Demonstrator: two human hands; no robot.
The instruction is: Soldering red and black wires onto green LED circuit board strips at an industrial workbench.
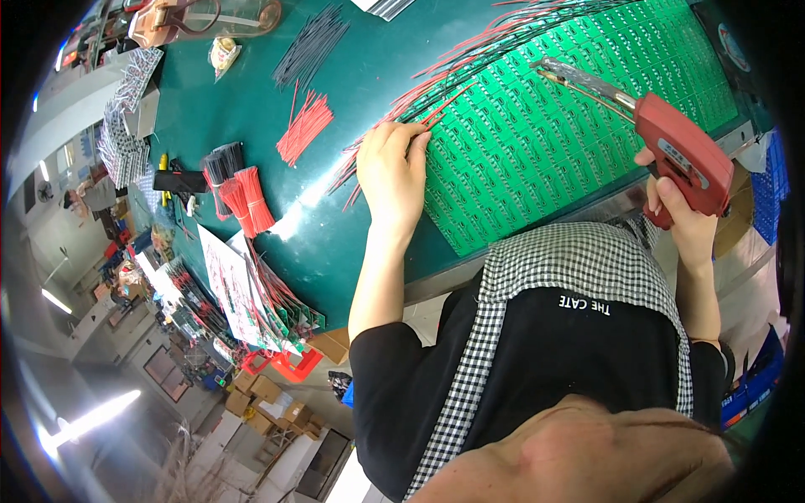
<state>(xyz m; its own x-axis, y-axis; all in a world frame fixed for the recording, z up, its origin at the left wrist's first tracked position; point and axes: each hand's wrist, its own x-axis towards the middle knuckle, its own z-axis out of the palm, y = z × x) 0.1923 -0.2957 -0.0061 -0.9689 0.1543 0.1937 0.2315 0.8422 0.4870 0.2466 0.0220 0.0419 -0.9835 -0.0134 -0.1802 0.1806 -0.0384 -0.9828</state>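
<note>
A large panel of green circuit boards (537, 159) lies on the table, with many small boards in rows. Along its far left edge runs a row of red and black wires (453, 71). My left hand (392, 172) rests over these wires at the panel's corner. Its thumb and fingertips are pinched on a red wire (449, 102) that slants over the boards. In my right hand (683, 222) is a red soldering gun (683, 155), its grip wrapped by the fingers. The gun's metal tip (549, 70) points left above the panel; whether it touches cannot be told.
On the green table (369, 67) lie loose black wires (310, 46) and red wires (304, 127). Tied black and red bundles (245, 201) sit further left. Wired boards (277, 306) are stacked at the table's left edge. A blue crate (770, 189) stands at the right.
</note>
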